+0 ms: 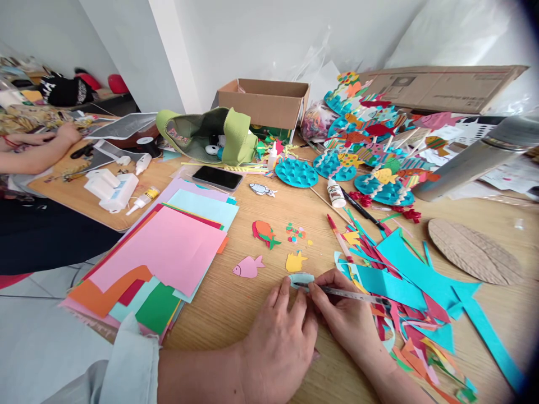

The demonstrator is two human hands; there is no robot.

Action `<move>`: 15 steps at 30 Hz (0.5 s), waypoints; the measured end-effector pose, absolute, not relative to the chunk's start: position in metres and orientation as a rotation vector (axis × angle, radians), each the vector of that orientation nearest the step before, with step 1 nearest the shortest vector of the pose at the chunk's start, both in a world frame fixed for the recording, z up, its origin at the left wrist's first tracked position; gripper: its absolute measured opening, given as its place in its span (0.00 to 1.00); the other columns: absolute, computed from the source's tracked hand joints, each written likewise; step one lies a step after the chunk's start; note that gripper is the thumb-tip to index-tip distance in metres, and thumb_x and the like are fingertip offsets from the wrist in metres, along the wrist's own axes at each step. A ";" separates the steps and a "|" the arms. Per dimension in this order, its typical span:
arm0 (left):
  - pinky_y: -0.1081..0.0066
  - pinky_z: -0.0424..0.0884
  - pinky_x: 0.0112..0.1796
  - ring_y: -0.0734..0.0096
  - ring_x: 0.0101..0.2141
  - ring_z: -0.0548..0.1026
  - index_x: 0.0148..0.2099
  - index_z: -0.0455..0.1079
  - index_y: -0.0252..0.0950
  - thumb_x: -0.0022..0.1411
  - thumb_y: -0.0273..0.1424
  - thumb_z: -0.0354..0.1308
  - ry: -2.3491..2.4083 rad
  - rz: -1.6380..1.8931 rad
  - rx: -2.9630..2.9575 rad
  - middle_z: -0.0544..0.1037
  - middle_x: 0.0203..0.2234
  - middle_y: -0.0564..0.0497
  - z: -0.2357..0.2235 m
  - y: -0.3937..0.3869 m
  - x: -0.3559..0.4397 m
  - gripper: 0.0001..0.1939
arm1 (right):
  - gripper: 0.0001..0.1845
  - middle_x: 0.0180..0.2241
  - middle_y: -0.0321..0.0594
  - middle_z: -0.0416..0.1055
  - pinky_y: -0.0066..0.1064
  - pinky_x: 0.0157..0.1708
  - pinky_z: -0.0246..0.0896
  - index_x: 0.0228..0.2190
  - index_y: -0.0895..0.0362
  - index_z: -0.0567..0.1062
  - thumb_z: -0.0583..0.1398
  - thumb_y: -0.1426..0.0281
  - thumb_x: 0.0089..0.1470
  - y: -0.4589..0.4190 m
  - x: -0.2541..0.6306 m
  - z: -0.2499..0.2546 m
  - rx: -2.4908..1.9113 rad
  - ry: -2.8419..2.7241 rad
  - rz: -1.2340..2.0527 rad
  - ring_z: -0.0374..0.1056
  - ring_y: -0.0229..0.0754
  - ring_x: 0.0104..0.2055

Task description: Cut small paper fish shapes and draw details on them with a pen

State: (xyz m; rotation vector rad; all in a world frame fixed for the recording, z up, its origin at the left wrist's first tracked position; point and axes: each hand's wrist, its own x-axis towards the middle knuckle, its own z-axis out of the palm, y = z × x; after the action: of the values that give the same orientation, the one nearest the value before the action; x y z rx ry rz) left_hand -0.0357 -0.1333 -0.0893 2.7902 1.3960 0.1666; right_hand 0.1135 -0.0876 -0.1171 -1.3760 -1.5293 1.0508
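Note:
My right hand (347,314) is closed around a slim clear-barrelled pen (349,293), its tip touching a small light-blue paper cutout (301,279). Fingers of my left hand (280,331) lie stretched out, fingertips pressing the cutout's lower edge against the table. Part of that cutout is hidden under both hands. Just beyond it lie a yellow paper fish (296,261) and a pink paper fish (248,267) with an eye drawn on. Farther up are red and orange fish cutouts (264,231), small coloured paper dots (296,232) and a grey-blue drawn fish (262,189).
Coloured paper sheets (160,247) are stacked at left, near a phone (218,178). Turquoise scraps (421,269) crowd the right, beside a cardboard oval (474,251) and metal flask (475,157). Behind stand a glue bottle (336,193), green pouch (210,134) and box (265,104). Another person's arm (37,148) rests far left.

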 end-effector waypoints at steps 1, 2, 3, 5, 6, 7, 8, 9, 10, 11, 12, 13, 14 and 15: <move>0.54 0.63 0.55 0.43 0.58 0.63 0.58 0.65 0.28 0.64 0.44 0.54 1.395 0.169 2.793 0.69 0.54 0.38 -0.089 -0.133 -0.036 0.28 | 0.12 0.19 0.33 0.67 0.27 0.18 0.57 0.24 0.54 0.69 0.61 0.62 0.54 -0.088 0.114 -0.118 -1.376 -1.523 1.060 0.62 0.37 0.19; 0.54 0.63 0.55 0.43 0.57 0.63 0.58 0.65 0.28 0.63 0.44 0.54 1.397 0.171 2.795 0.69 0.54 0.38 -0.089 -0.133 -0.036 0.28 | 0.12 0.19 0.33 0.67 0.27 0.18 0.57 0.24 0.54 0.69 0.61 0.62 0.54 -0.088 0.114 -0.118 -1.377 -1.514 1.075 0.62 0.37 0.19; 0.54 0.64 0.54 0.43 0.57 0.64 0.58 0.65 0.28 0.63 0.44 0.55 1.401 0.173 2.796 0.69 0.54 0.38 -0.089 -0.134 -0.036 0.28 | 0.11 0.19 0.33 0.67 0.27 0.17 0.57 0.24 0.54 0.69 0.61 0.62 0.54 -0.088 0.114 -0.119 -1.377 -1.505 1.090 0.62 0.37 0.19; 0.55 0.64 0.54 0.43 0.57 0.64 0.58 0.65 0.28 0.63 0.44 0.55 1.403 0.169 2.795 0.69 0.54 0.38 -0.089 -0.134 -0.036 0.28 | 0.11 0.19 0.32 0.67 0.27 0.17 0.56 0.25 0.54 0.68 0.61 0.62 0.54 -0.088 0.114 -0.120 -1.376 -1.492 1.113 0.61 0.37 0.19; 0.55 0.64 0.54 0.43 0.57 0.64 0.58 0.65 0.28 0.63 0.44 0.55 1.404 0.166 2.794 0.69 0.54 0.38 -0.089 -0.134 -0.036 0.28 | 0.11 0.19 0.32 0.67 0.27 0.17 0.56 0.25 0.54 0.68 0.61 0.62 0.54 -0.088 0.114 -0.120 -1.374 -1.492 1.117 0.61 0.37 0.19; 0.55 0.64 0.54 0.43 0.57 0.64 0.58 0.65 0.28 0.63 0.44 0.54 1.403 0.164 2.794 0.69 0.54 0.38 -0.090 -0.134 -0.036 0.28 | 0.11 0.19 0.32 0.67 0.27 0.17 0.57 0.25 0.54 0.68 0.61 0.63 0.54 -0.087 0.114 -0.120 -1.374 -1.494 1.114 0.61 0.36 0.19; 0.55 0.64 0.54 0.43 0.57 0.63 0.58 0.65 0.28 0.64 0.44 0.54 1.399 0.161 2.794 0.69 0.54 0.37 -0.090 -0.135 -0.036 0.28 | 0.10 0.19 0.32 0.67 0.27 0.17 0.57 0.25 0.54 0.68 0.61 0.63 0.54 -0.087 0.114 -0.120 -1.374 -1.499 1.106 0.62 0.36 0.19; 0.54 0.63 0.54 0.43 0.58 0.63 0.58 0.65 0.28 0.64 0.44 0.54 1.397 0.160 2.795 0.69 0.54 0.37 -0.090 -0.135 -0.035 0.28 | 0.10 0.19 0.32 0.67 0.26 0.18 0.57 0.25 0.54 0.68 0.61 0.64 0.54 -0.087 0.114 -0.119 -1.375 -1.507 1.094 0.62 0.36 0.19; 0.54 0.63 0.54 0.43 0.58 0.63 0.58 0.65 0.27 0.64 0.44 0.54 1.396 0.161 2.797 0.69 0.54 0.37 -0.090 -0.135 -0.035 0.29 | 0.10 0.19 0.32 0.67 0.26 0.18 0.57 0.25 0.54 0.68 0.60 0.64 0.54 -0.087 0.114 -0.119 -1.374 -1.517 1.078 0.62 0.36 0.19; 0.54 0.63 0.54 0.43 0.58 0.63 0.58 0.65 0.27 0.64 0.44 0.54 1.396 0.161 2.796 0.69 0.54 0.37 -0.091 -0.135 -0.035 0.29 | 0.10 0.19 0.32 0.67 0.26 0.18 0.57 0.24 0.54 0.68 0.60 0.65 0.54 -0.087 0.114 -0.118 -1.374 -1.528 1.063 0.62 0.36 0.19; 0.54 0.63 0.55 0.43 0.58 0.63 0.58 0.65 0.27 0.64 0.44 0.54 1.397 0.160 2.795 0.69 0.54 0.37 -0.091 -0.135 -0.035 0.29 | 0.10 0.19 0.33 0.66 0.26 0.18 0.57 0.24 0.54 0.68 0.60 0.65 0.54 -0.087 0.114 -0.118 -1.373 -1.537 1.056 0.62 0.36 0.19; 0.54 0.63 0.55 0.43 0.58 0.63 0.58 0.65 0.27 0.64 0.44 0.54 1.397 0.160 2.794 0.69 0.54 0.37 -0.091 -0.135 -0.035 0.29 | 0.10 0.19 0.33 0.66 0.26 0.18 0.57 0.24 0.54 0.68 0.60 0.65 0.54 -0.087 0.114 -0.117 -1.370 -1.542 1.055 0.62 0.36 0.19; 0.54 0.63 0.55 0.43 0.58 0.63 0.58 0.65 0.27 0.64 0.44 0.54 1.397 0.158 2.791 0.69 0.54 0.37 -0.091 -0.135 -0.035 0.29 | 0.10 0.19 0.32 0.66 0.26 0.18 0.57 0.24 0.54 0.68 0.60 0.65 0.54 -0.088 0.114 -0.117 -1.368 -1.542 1.061 0.62 0.36 0.19; 0.54 0.63 0.54 0.43 0.58 0.63 0.58 0.65 0.28 0.64 0.44 0.54 1.397 0.158 2.790 0.69 0.54 0.37 -0.091 -0.135 -0.035 0.29 | 0.10 0.19 0.32 0.66 0.26 0.18 0.57 0.24 0.54 0.68 0.60 0.65 0.55 -0.088 0.114 -0.117 -1.367 -1.539 1.071 0.61 0.36 0.19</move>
State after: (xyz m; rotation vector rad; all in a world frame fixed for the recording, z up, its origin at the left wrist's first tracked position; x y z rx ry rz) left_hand -0.0350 -0.1350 -0.0913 2.7900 1.3971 0.1582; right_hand 0.1144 -0.0880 -0.1172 -1.3673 -1.5385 1.0712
